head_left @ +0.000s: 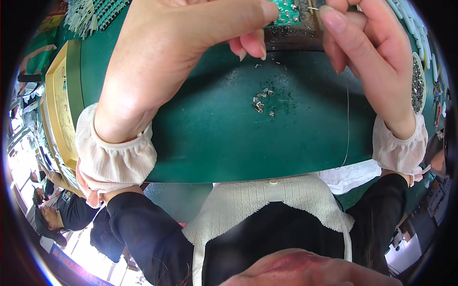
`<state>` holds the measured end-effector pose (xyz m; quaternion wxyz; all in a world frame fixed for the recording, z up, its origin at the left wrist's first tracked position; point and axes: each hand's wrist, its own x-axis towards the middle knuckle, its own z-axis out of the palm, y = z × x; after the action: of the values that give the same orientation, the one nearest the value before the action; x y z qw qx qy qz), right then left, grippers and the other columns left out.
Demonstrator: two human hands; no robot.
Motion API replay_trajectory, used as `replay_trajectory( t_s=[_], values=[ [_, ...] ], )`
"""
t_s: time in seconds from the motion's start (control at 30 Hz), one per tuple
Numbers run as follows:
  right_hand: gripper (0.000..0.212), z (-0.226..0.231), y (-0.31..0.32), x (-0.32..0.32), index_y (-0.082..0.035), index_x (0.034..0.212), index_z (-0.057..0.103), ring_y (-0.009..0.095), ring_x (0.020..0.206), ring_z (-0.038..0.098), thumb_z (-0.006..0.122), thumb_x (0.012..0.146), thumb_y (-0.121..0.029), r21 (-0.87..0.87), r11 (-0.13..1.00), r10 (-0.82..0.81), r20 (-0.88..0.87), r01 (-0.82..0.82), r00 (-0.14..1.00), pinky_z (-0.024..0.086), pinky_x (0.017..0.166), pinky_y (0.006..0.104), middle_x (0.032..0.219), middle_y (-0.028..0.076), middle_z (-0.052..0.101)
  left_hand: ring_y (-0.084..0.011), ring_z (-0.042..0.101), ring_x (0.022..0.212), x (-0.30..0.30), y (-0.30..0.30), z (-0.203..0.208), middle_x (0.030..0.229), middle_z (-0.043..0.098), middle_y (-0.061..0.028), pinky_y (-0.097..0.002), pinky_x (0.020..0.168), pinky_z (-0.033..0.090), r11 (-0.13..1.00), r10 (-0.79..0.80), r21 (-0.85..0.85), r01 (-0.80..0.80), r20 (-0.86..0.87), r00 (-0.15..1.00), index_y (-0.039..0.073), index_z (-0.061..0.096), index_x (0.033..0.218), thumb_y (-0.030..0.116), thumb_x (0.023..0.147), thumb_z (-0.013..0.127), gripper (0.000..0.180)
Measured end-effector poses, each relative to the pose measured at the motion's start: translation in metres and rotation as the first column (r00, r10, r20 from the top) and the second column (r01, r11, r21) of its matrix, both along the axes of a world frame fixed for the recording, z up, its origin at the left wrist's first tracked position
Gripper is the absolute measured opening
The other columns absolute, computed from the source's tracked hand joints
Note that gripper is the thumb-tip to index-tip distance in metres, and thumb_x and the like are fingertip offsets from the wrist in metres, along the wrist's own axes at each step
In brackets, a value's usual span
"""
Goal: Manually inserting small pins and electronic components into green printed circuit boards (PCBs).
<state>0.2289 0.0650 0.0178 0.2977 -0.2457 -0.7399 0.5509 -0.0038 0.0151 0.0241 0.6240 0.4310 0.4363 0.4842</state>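
At the top middle lies a green circuit board [288, 13] dotted with shiny solder points, only partly visible. My left hand [205, 28] is closed at its left end, thumb and fingers gripping the edge. From the upper right comes my right hand [367, 40], its thumb and forefinger pinched on a thin silvery wire [313, 8] whose tip points toward the board. A long fine strand [348, 119] hangs below this hand to the table's near edge. Beneath the board sits a dark brown block [293, 42], strewn with small metal bits.
Small metal pieces [260, 102] lie scattered on the green table [214, 138]. A yellow tray [62, 102] stands at left, near bundled pale wires [81, 18] and another green board [110, 13]. At right are a dish of small metal parts [418, 83] and pale tubes [420, 33]. Another person [62, 214] sits far left.
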Motion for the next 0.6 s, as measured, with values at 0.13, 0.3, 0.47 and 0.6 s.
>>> replay_trajectory(
  t_s=[0.13, 0.3, 0.47, 0.6],
  values=[
    [0.019, 0.013, -0.002, 0.002, -0.001, 0.097, 0.065, 0.009, 0.07, 0.057, 0.075, 0.082, 0.004, -0.031, 0.989, 0.141, 0.419, -0.141, 0.897, 0.042, 0.056, 0.0234, 0.085, 0.004, 0.061, -0.0163, 0.07, 0.066, 0.007, -0.007, 0.02, 0.098, 0.072, -0.0138, -0.0267, 0.06, 0.059, 0.991, 0.059, -0.121, -0.063, -0.035, 0.998, -0.006, 0.047, 0.136, -0.013, 0.087, 0.068, 0.053],
    [0.019, -0.018, -0.03, 0.003, -0.001, 0.093, 0.064, 0.02, 0.074, 0.06, 0.076, 0.08, 0.002, 0.203, 0.902, 0.261, 0.443, -0.38, 0.858, 0.048, 0.062, 0.0319, 0.087, 0.008, 0.06, -0.0152, 0.07, 0.07, -0.003, -0.004, 0.011, 0.1, 0.072, -0.0127, -0.0265, 0.063, 0.06, 0.989, -0.031, -0.145, 0.036, 0.036, 0.999, -0.005, 0.047, 0.136, -0.014, 0.088, 0.066, 0.053],
    [0.021, -0.038, -0.04, -0.003, -0.003, 0.095, 0.065, 0.034, 0.083, 0.06, 0.078, 0.078, -0.004, 0.405, 0.807, 0.277, 0.383, -0.43, 0.881, 0.05, 0.071, 0.0438, 0.088, 0.011, 0.059, -0.0143, 0.07, 0.072, -0.002, -0.005, 0.007, 0.101, 0.072, -0.0112, -0.0261, 0.066, 0.061, 0.974, -0.102, -0.199, 0.11, 0.048, 0.994, -0.005, 0.046, 0.137, -0.015, 0.089, 0.066, 0.053],
    [0.021, -0.032, -0.035, -0.001, -0.003, 0.094, 0.065, 0.033, 0.083, 0.061, 0.078, 0.078, -0.004, 0.414, 0.801, 0.28, 0.38, -0.433, 0.881, 0.05, 0.07, 0.0428, 0.088, 0.011, 0.059, -0.0124, 0.069, 0.071, -0.011, -0.002, 0.004, 0.103, 0.072, -0.0107, -0.0244, 0.063, 0.059, 0.956, -0.126, -0.243, 0.163, 0.159, 0.979, -0.004, 0.046, 0.138, -0.013, 0.09, 0.066, 0.053]
  ],
)
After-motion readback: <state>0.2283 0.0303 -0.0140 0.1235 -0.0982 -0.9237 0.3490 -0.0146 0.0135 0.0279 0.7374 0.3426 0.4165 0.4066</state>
